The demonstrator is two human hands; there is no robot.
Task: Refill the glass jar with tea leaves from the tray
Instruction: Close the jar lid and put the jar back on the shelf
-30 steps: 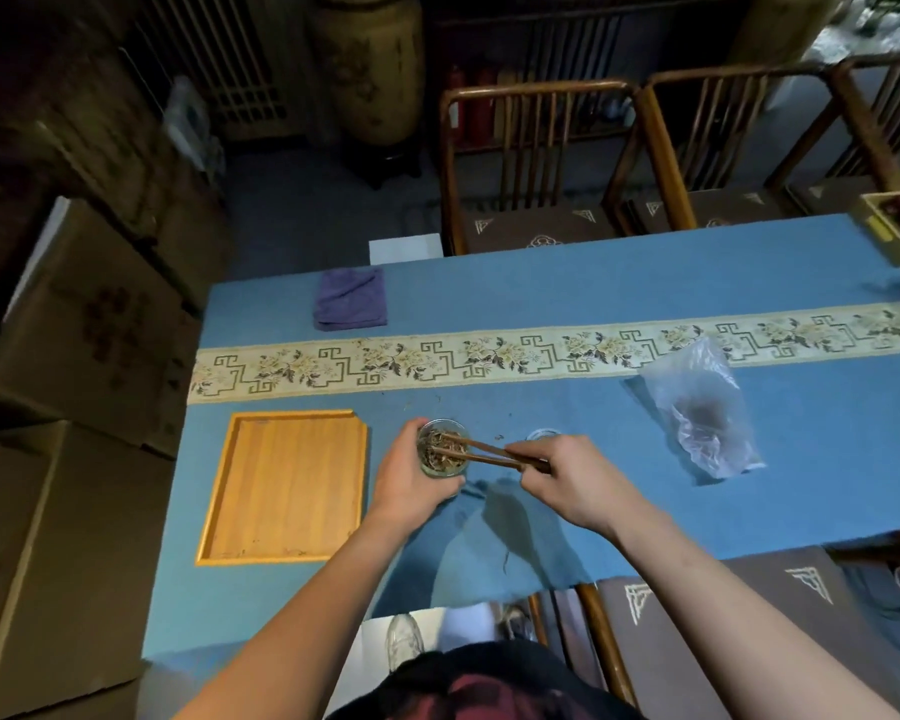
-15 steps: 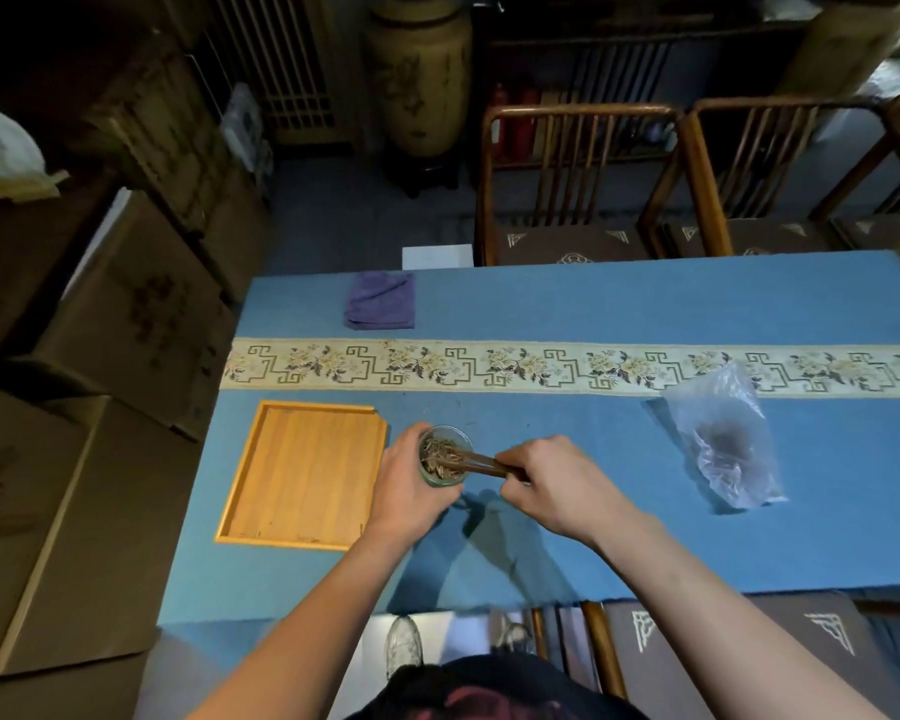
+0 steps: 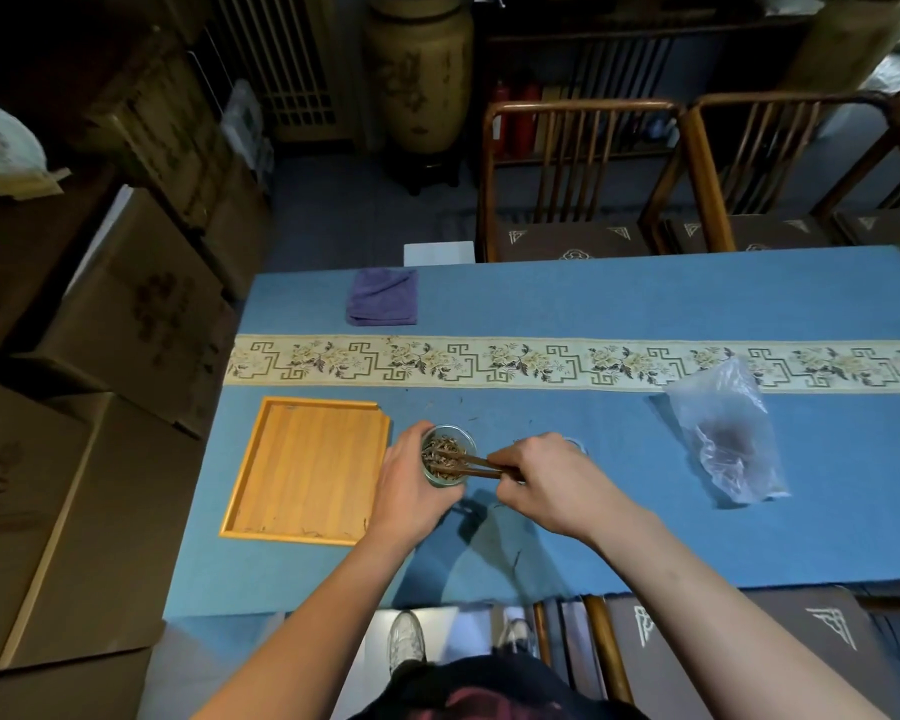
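1. The left hand (image 3: 411,491) has its fingers curled round the glass jar (image 3: 448,455), which stands on the desk (image 3: 645,537) just right of the wooden tray (image 3: 307,470).
2. The right hand (image 3: 552,480) pinches wooden tongs (image 3: 468,464); their tips are in the jar's tea leaves (image 3: 440,452).
3. Right of the hands lies a plastic bag (image 3: 728,439).
4. A purple cloth (image 3: 383,296) lies by the desk's far edge.

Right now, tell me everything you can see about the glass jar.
The small round clear glass jar stands upright and lidless on the blue tablecloth, just right of the wooden tray. Dark dried tea leaves fill it. The left hand holds its side; brown wooden tongs, pinched by the right hand, reach into its mouth.
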